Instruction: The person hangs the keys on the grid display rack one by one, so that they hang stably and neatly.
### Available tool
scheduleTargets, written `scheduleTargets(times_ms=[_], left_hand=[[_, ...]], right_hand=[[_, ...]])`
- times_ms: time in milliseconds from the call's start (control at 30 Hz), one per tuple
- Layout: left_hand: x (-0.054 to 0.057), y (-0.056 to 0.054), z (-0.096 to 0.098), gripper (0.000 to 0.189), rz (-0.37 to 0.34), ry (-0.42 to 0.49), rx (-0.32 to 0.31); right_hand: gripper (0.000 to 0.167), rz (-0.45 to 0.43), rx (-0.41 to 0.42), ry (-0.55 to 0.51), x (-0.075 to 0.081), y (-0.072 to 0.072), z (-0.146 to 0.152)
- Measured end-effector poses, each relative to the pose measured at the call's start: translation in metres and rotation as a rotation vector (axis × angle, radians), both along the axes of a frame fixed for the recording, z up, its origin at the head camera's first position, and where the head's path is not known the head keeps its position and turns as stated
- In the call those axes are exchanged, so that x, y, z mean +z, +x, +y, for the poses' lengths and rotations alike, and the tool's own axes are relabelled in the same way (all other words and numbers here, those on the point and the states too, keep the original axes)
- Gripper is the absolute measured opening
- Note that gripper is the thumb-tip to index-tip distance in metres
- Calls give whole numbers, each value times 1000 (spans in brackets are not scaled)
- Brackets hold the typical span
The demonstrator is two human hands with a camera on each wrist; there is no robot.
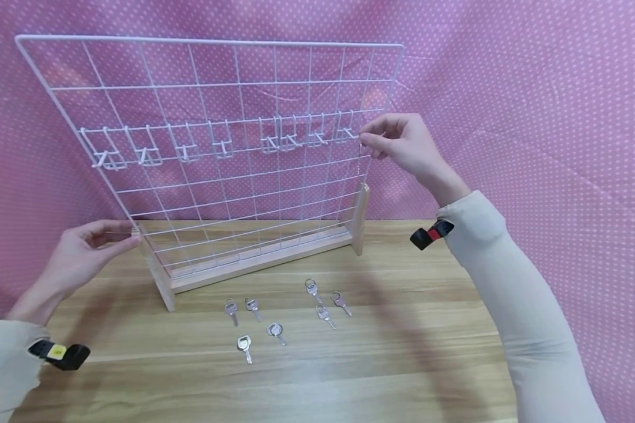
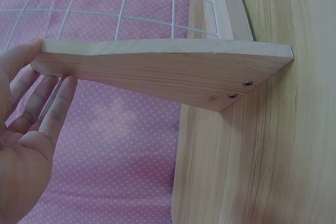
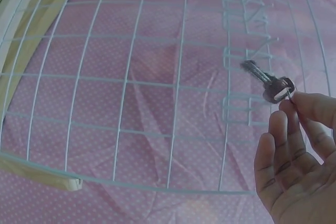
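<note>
My right hand [image 1: 404,144] pinches a silver key [image 3: 277,88] by its ring between thumb and fingertip. It is raised beside the rightmost of several white wire hooks [image 1: 346,134], which hang in a row on a white wire grid rack [image 1: 211,41]. In the right wrist view the key's blade points toward the hooks. At the rack's lower left, my left hand [image 1: 82,258] grips the upper end of the wooden side support [image 2: 157,69], thumb on one face and fingers on the other.
Several more silver keys with rings lie on the wooden table [image 1: 402,364] before the rack, one group of them left of centre around a key [image 1: 244,346], three others by another key [image 1: 324,315] to the right. Pink dotted cloth [image 1: 508,106] hangs behind.
</note>
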State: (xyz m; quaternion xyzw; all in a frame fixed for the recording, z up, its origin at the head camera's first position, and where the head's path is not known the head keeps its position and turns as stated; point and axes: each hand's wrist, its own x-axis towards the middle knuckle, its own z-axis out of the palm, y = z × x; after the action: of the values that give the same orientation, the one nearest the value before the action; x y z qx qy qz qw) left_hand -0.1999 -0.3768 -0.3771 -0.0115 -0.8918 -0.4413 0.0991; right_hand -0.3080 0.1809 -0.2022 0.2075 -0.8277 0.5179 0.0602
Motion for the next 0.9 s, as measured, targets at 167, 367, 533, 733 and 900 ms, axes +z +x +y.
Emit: scheduleTargets(times_ms=[167, 367, 533, 733, 900], left_hand=[[2, 0, 0, 39, 2, -4, 1], [3, 1, 1, 39, -4, 11, -5], [1, 2, 1, 37, -9, 15, -8], [1, 2, 2, 38, 3, 22, -12], [1, 2, 1, 42, -5, -5, -4]], right_hand=[[17, -2, 2, -28, -1, -10, -1], [11, -23, 20, -68, -11, -23, -2], [9, -35, 21, -84, -21, -26, -3], [14, -36, 8, -96, -38, -20, 6], [18, -81, 30, -38, -67, -10, 18]])
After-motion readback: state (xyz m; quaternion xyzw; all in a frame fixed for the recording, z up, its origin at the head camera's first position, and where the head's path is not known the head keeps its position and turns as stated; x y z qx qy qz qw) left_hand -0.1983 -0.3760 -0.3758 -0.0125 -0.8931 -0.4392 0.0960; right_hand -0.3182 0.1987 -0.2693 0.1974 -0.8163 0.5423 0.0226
